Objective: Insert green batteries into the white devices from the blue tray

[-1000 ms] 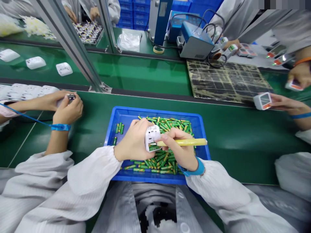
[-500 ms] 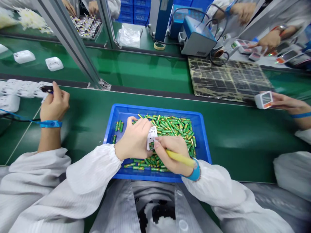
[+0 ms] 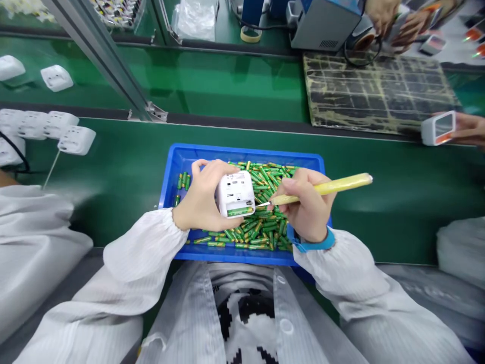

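My left hand [image 3: 206, 199] is wrapped round a white square device [image 3: 235, 189], its back facing up. One green battery [image 3: 241, 211] lies in the open slot along the device's lower edge. In my right hand [image 3: 308, 202] is a yellow-handled tool [image 3: 341, 185], its thin metal tip at the slot's right end. Both hands are over a blue tray [image 3: 242, 255] holding a heap of green and gold batteries [image 3: 265, 230]. A few batteries stand apart at the tray's left side.
White devices [image 3: 77, 140] sit in a group at the left. A metal post [image 3: 102, 55] rises beyond them. At the back right is a dark marked board [image 3: 379, 93]. Another person's hand [image 3: 470, 129] holds a white device at the far right.
The white device is now turned flatter, with its battery slot in plain view. My right hand has moved right and tilted the tool sideways. The neighbour's hand at left has left the view.
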`<action>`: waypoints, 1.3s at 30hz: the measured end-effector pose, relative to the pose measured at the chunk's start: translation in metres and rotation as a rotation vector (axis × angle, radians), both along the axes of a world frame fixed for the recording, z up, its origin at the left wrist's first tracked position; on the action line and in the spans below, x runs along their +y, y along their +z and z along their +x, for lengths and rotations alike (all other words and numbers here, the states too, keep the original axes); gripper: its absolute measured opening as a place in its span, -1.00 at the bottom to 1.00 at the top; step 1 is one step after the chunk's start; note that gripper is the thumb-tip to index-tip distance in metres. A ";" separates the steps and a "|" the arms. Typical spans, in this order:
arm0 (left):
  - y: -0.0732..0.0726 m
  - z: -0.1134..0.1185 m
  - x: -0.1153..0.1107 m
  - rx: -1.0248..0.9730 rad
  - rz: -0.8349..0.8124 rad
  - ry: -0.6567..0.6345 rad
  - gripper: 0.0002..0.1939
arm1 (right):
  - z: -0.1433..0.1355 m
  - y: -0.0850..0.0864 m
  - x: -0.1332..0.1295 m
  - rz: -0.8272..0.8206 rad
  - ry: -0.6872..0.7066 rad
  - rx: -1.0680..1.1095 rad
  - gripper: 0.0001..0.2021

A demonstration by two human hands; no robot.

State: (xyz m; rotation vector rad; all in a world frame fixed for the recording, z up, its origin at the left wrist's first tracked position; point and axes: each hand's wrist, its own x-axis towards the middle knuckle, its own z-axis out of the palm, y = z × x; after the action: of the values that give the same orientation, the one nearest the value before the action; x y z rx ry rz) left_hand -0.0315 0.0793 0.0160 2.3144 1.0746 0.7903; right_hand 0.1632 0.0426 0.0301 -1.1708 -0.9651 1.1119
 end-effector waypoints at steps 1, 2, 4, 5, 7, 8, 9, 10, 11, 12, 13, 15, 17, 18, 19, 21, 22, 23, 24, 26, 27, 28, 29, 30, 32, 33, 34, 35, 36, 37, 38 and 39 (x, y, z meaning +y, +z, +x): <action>0.001 0.000 0.000 -0.005 -0.009 0.015 -0.31 | -0.001 0.001 -0.001 0.001 0.002 0.021 -0.64; 0.001 0.000 0.000 -0.012 -0.010 0.028 -0.30 | -0.001 0.001 -0.002 0.000 0.006 0.037 -0.64; 0.002 0.000 0.001 -0.031 0.010 0.039 -0.29 | -0.001 -0.002 -0.004 0.000 0.015 0.050 -0.64; 0.002 0.000 0.001 -0.041 0.025 0.039 -0.29 | -0.001 -0.003 -0.005 0.004 0.022 0.042 -0.63; 0.001 -0.001 0.000 -0.051 0.051 0.040 -0.30 | 0.000 -0.005 -0.007 0.020 0.028 0.001 -0.62; 0.001 -0.002 0.000 -0.053 0.057 0.046 -0.30 | 0.000 -0.006 -0.007 0.026 0.023 -0.021 -0.62; 0.000 -0.002 -0.001 -0.058 0.058 0.058 -0.29 | -0.001 -0.006 -0.007 0.030 0.010 -0.033 -0.61; -0.002 -0.003 -0.001 -0.065 0.054 0.077 -0.28 | -0.002 -0.006 -0.006 0.026 -0.005 -0.027 -0.61; -0.003 -0.002 -0.002 -0.069 0.050 0.104 -0.27 | -0.003 -0.005 -0.004 0.014 -0.015 0.001 -0.60; -0.005 -0.001 -0.002 -0.065 0.054 0.133 -0.27 | -0.005 -0.005 -0.003 -0.015 0.003 0.045 -0.60; -0.007 0.000 -0.002 -0.052 0.072 0.148 -0.28 | -0.008 -0.004 -0.001 -0.061 0.057 0.098 -0.61; -0.012 0.006 -0.002 0.010 0.124 0.096 -0.33 | -0.013 -0.002 0.001 -0.176 0.235 0.203 -0.64; -0.016 0.012 -0.001 0.113 0.151 -0.023 -0.40 | -0.018 0.000 0.002 -0.255 0.387 0.274 -0.65; -0.018 0.014 0.000 0.169 0.149 -0.069 -0.43 | -0.018 0.001 0.003 -0.268 0.413 0.297 -0.65; -0.018 0.016 0.000 0.219 0.143 -0.082 -0.46 | -0.017 0.003 0.003 -0.267 0.403 0.318 -0.65; -0.018 0.014 0.002 0.282 0.149 -0.021 -0.47 | -0.012 0.004 0.007 -0.254 0.336 0.349 -0.63; -0.016 0.012 0.004 0.291 0.151 0.034 -0.45 | -0.007 0.003 0.010 -0.255 0.297 0.361 -0.62; -0.014 0.008 0.006 0.288 0.147 0.100 -0.41 | -0.003 0.002 0.013 -0.262 0.266 0.372 -0.62; -0.011 0.003 0.009 0.276 0.137 0.180 -0.37 | 0.000 0.000 0.017 -0.277 0.247 0.381 -0.61; -0.004 -0.011 0.019 0.250 0.112 0.383 -0.30 | 0.004 -0.007 0.022 -0.321 0.235 0.393 -0.61; 0.000 -0.020 0.026 0.238 0.106 0.496 -0.27 | 0.005 -0.010 0.024 -0.343 0.231 0.396 -0.63; 0.004 -0.031 0.034 0.230 0.103 0.600 -0.24 | 0.004 -0.013 0.025 -0.355 0.221 0.399 -0.64; 0.007 -0.043 0.042 0.225 0.100 0.692 -0.21 | 0.003 -0.016 0.025 -0.357 0.207 0.401 -0.64; 0.010 -0.057 0.052 0.223 0.096 0.766 -0.19 | 0.002 -0.018 0.025 -0.355 0.192 0.401 -0.65; 0.011 -0.089 0.073 0.231 0.059 0.879 -0.11 | 0.000 -0.020 0.024 -0.349 0.167 0.406 -0.67; 0.009 -0.106 0.084 0.224 0.047 0.943 -0.07 | 0.000 -0.021 0.024 -0.348 0.157 0.408 -0.68; 0.005 -0.124 0.095 0.253 -0.007 0.923 -0.10 | 0.000 -0.021 0.024 -0.343 0.145 0.408 -0.69; 0.000 -0.141 0.106 0.293 -0.053 0.890 -0.12 | 0.000 -0.021 0.025 -0.331 0.134 0.398 -0.70; -0.006 -0.158 0.116 0.355 -0.089 0.841 -0.11 | 0.000 -0.022 0.025 -0.310 0.123 0.374 -0.71; -0.013 -0.174 0.126 0.424 -0.137 0.764 -0.10 | 0.001 -0.022 0.026 -0.283 0.113 0.336 -0.71; -0.019 -0.188 0.135 0.482 -0.173 0.716 -0.08 | 0.001 -0.021 0.027 -0.252 0.105 0.286 -0.70; -0.025 -0.200 0.142 0.535 -0.186 0.647 -0.05 | 0.002 -0.021 0.028 -0.221 0.104 0.231 -0.68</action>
State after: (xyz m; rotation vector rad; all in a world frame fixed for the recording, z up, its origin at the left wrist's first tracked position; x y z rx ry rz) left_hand -0.2311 0.2210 -0.0093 2.0652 2.0922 0.2393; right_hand 0.1654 0.0704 0.0092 -1.1469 -0.7448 1.4317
